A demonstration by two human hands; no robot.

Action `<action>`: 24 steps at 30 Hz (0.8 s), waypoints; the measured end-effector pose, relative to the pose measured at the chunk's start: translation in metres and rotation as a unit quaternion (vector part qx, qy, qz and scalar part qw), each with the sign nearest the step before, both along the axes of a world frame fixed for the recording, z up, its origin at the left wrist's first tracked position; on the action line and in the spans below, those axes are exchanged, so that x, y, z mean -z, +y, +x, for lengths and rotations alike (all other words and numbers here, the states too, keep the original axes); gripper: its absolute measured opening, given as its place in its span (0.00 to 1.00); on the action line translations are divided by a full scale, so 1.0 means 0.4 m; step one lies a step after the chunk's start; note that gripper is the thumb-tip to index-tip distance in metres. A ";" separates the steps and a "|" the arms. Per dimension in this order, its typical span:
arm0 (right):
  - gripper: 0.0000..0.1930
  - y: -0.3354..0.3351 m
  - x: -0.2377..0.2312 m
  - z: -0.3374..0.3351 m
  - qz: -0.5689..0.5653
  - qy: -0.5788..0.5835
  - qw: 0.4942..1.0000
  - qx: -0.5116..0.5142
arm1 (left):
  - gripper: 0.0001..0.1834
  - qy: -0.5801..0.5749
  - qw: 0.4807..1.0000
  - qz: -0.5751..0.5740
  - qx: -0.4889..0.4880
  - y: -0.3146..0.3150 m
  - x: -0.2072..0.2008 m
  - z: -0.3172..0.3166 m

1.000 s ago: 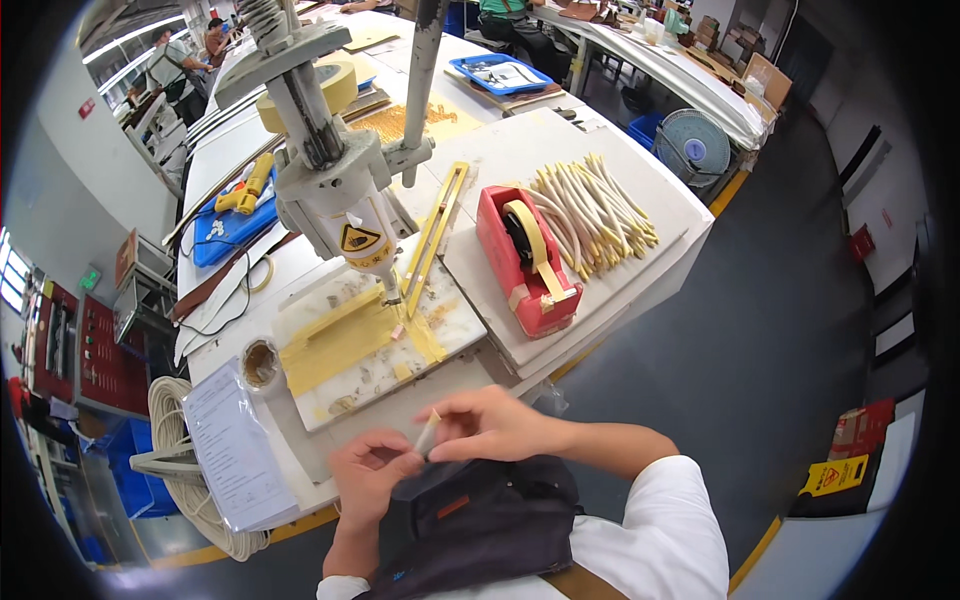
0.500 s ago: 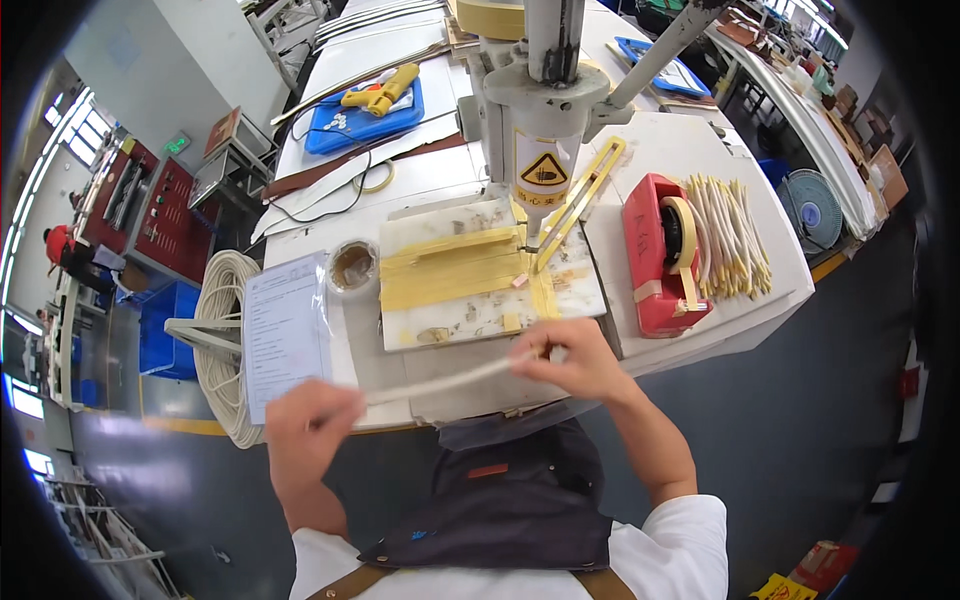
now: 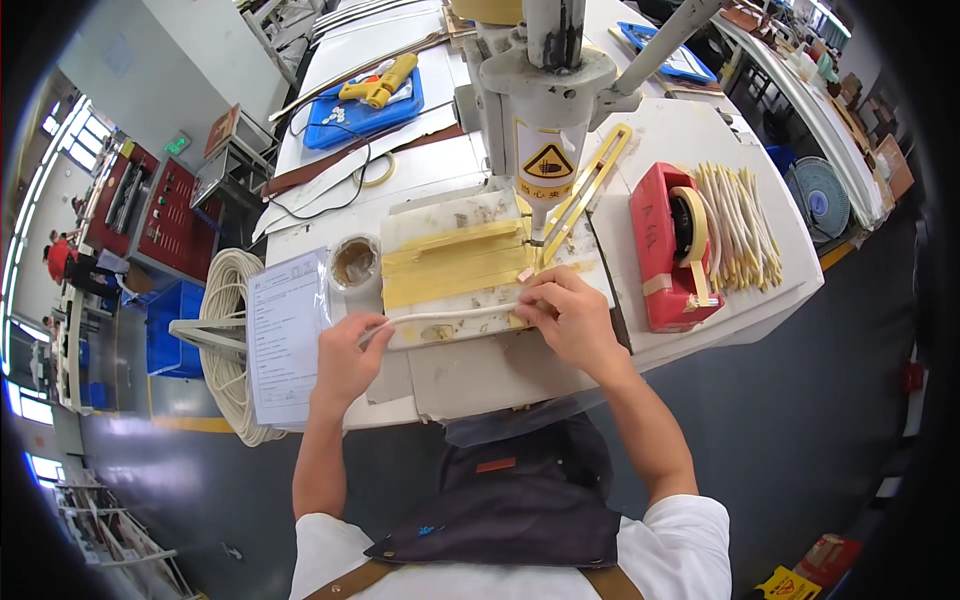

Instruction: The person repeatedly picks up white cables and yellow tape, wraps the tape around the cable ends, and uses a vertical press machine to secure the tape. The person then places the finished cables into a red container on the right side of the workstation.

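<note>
Coil of pale cord [image 3: 228, 350] stands left of the marble slab [image 3: 472, 328], the landmark for all places below. Printed sheet in a clear sleeve [image 3: 290, 340] lies between it and the slab. Left hand [image 3: 350, 358] is at the slab's near-left corner, thumb and fingers pinched together on the left end of a white cord [image 3: 455, 314]. Roll with a brown core [image 3: 355, 262] sits just beside the slab's left edge; yellow gun-shaped tool [image 3: 382, 82] in a blue tray [image 3: 345, 133] lies well beyond the slab's far-left corner.

White cord: held above the slab's near margin. Long axis runs left to right, roughly along the near edge, with a slight upward bow; right end sits a little farther from the body than the left. Both tips are largely covered by fingers. Contact with the slab: cannot tell.

Yellow tape [image 3: 455, 272] covers much of the slab. Press [image 3: 545, 110] stands at the slab's far-right side, its tip pointing down. Right hand [image 3: 568, 318], over the slab's near-right part, pinches the cord's right end. Slotted yellow strip [image 3: 598, 172] slants away from the slab, far end rightward. Red tape dispenser [image 3: 662, 270] stands right of the slab; farther right, a bundle of yellow-tipped cords [image 3: 738, 230] points near-to-far.
</note>
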State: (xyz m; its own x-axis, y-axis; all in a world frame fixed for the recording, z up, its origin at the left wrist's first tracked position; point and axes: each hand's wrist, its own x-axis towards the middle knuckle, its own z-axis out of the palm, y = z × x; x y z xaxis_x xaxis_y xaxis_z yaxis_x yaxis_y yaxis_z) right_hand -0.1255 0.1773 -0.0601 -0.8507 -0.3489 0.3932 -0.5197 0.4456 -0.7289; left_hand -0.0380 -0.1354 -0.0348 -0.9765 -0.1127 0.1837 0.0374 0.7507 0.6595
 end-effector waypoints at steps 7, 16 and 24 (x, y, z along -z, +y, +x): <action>0.07 -0.003 0.003 -0.013 -0.017 0.018 1.000 -0.019 | 0.06 0.026 0.996 -0.063 0.052 -0.030 0.012 0.015; 0.08 -0.001 -0.003 -0.006 0.006 -0.008 1.000 -0.009 | 0.05 0.074 0.983 -0.144 0.087 -0.035 0.009 0.002; 0.10 0.231 -0.250 0.094 -0.065 0.087 0.977 0.183 | 0.04 0.147 0.987 -0.068 0.021 -0.019 0.043 0.041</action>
State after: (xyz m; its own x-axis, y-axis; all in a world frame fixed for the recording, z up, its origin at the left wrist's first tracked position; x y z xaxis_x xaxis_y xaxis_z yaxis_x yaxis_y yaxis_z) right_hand -0.0877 0.2696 0.0398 -0.8252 0.0288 0.5641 -0.4645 0.5337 -0.7067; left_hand -0.0216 -0.1430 -0.0522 -0.8825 -0.0290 0.4694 0.2441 0.8249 0.5099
